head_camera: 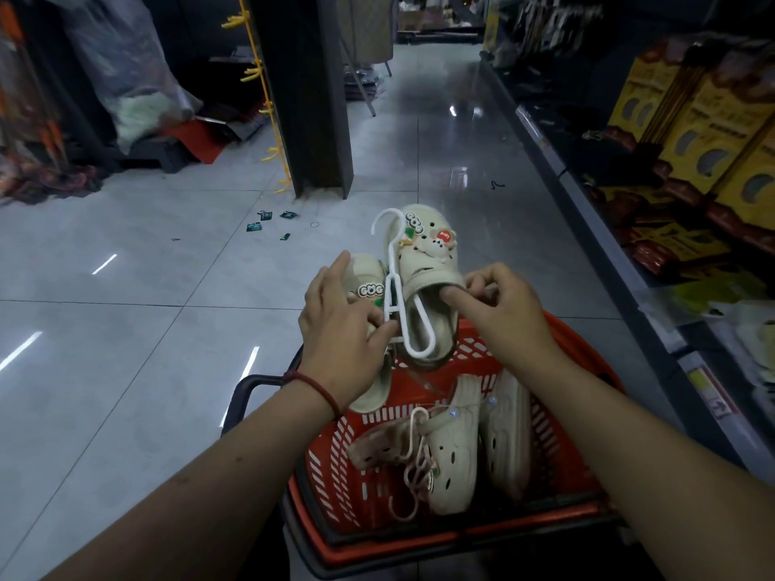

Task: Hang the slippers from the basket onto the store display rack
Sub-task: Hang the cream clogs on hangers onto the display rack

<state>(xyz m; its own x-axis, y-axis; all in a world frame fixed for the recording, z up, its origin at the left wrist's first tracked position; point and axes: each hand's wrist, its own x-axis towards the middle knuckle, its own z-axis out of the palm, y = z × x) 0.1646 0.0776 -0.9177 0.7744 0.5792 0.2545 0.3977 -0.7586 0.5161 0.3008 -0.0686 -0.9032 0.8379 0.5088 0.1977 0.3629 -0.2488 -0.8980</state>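
Note:
A pair of cream clog slippers [427, 253] with charms sits on a white plastic hanger [398, 287] above the red basket [566, 413]. My left hand [339, 325] pinches the hanger's lower frame and covers part of the left slipper [365, 274]. My right hand [503, 312] grips the heel opening of the right slipper, thumb inside it. Another cream pair [469, 438] on a pinkish hanger [413, 454] lies in the basket. The yellow hook strip [268, 102] of the display rack hangs on a dark pillar [310, 98] ahead to the left.
Shelves with yellow boxes [704, 119] line the right side of the aisle. Bagged goods [121, 65] stand at the far left. Small green wrappers [268, 222] lie on the shiny tiled floor [126, 312] near the pillar. The basket's black handle [247, 392] sticks out left.

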